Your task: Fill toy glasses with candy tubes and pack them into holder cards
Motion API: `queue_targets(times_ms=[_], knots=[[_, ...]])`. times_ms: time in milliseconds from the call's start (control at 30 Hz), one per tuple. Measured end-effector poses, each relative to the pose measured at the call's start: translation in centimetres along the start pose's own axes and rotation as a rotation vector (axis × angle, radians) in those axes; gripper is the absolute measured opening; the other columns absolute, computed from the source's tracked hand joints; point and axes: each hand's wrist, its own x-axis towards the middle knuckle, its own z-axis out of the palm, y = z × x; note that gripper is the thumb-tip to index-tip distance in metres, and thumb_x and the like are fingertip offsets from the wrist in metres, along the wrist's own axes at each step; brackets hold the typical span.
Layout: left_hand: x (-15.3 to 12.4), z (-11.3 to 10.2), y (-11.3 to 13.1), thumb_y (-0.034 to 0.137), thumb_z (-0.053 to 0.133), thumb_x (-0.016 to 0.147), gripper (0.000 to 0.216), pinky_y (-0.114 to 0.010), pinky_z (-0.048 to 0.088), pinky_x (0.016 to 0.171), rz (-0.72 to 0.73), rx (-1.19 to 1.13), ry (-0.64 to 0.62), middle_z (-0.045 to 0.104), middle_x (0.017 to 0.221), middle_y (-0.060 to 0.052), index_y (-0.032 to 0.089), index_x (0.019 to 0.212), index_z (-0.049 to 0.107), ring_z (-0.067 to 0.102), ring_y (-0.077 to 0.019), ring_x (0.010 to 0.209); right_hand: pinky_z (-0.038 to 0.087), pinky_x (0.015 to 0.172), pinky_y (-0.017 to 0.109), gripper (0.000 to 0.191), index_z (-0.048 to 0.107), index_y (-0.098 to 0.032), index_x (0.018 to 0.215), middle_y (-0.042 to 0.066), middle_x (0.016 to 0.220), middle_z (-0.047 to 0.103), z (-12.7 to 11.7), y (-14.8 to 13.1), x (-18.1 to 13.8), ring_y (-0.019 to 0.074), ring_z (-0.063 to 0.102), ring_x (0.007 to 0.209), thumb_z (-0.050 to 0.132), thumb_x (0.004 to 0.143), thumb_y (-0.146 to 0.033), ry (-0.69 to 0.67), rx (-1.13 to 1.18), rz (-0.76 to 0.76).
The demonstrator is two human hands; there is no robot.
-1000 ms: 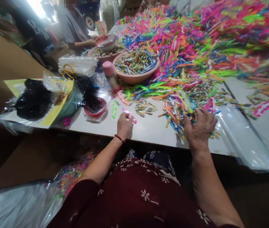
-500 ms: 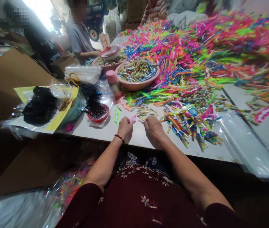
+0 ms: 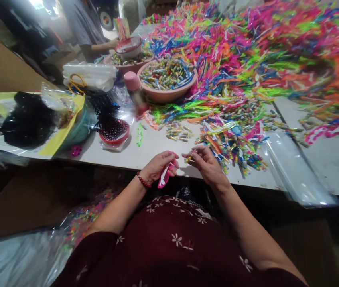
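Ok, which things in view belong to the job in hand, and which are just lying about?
Likely in the job:
pink-and-white piece, in the left hand
small yellowish item, in the right hand
mixed colourful heap, beside the right hand

Apparently just lying about:
pink-capped bottle
black bundle
red dish

Hands (image 3: 156,166) drawn back, pink strip (image 3: 164,178) lifted, small tube (image 3: 189,157) raised

Holds pink strip (image 3: 164,178) in L hand (image 3: 159,165) nr edge of wht tbl (image 3: 147,147) | pinches sm. multicol. tube(s) (image 3: 188,158) w/ R hand (image 3: 210,165), nr pile (image 3: 237,145) | faces full pink bowl (image 3: 165,95) beside pink-capped btl (image 3: 135,91)
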Motion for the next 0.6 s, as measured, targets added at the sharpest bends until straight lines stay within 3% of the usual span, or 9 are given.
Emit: queue_targets(times_ms=[133, 300, 600], knots=[[-0.9, 1.1, 0.0, 0.047, 0.071, 0.088, 0.041, -0.018, 0.050, 0.048, -0.001, 0.097, -0.067, 0.069, 0.080, -0.005, 0.014, 0.106, 0.056, 0.064, -0.0100, 0.052, 0.057, 0.077, 0.032, 0.044, 0.066, -0.027, 0.123, 0.000, 0.093, 0.067, 0.4, -1.3, -1.3, 0.0140, 0.064, 0.079, 0.074, 0.086, -0.050, -0.084, -0.140, -0.015], [-1.8, 1.8, 0.6, 0.049, 0.068, 0.090, 0.037, -0.016, 0.043, 0.042, -0.039, 0.221, -0.102, 0.068, 0.075, -0.002, 0.016, 0.099, 0.052, 0.062, -0.0092, 0.048, 0.053, 0.089, 0.035, 0.031, 0.076, -0.022, 0.099, 0.004, 0.097, 0.073, 0.3, -1.6, -1.5, 0.0183, 0.064, 0.091, 0.080, 0.079, -0.046, -0.107, -0.240, -0.016], [-2.3, 2.0, 1.0, 0.047, 0.066, 0.091, 0.033, -0.016, 0.044, 0.044, -0.122, 0.278, -0.203, 0.066, 0.073, -0.001, 0.017, 0.098, 0.054, 0.060, -0.0077, 0.047, 0.048, 0.096, 0.036, 0.029, 0.078, -0.022, 0.097, 0.005, 0.100, 0.074, -0.7, -1.4, -1.4, 0.0199, 0.065, 0.096, 0.079, 0.081, -0.046, -0.175, -0.269, -0.007]])
